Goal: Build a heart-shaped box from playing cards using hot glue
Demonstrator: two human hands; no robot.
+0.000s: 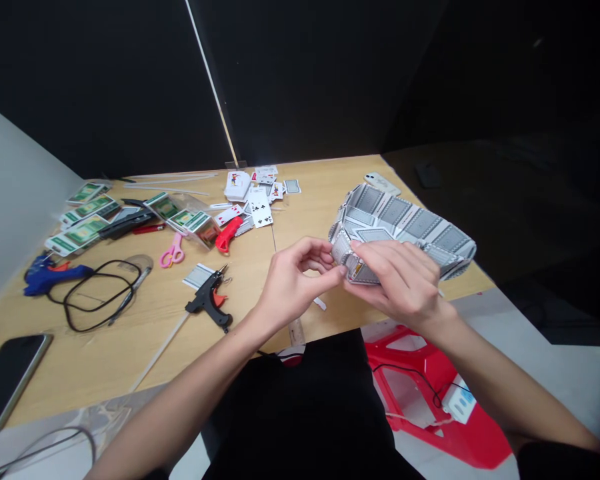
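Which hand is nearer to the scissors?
Left. The left hand is to the right of the scissors; the right hand is farther right, its grip on the card piece.

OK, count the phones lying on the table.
2: the dark-screened phone at the near left and the white phone at the far right, beyond the card construction. Others may be hidden.
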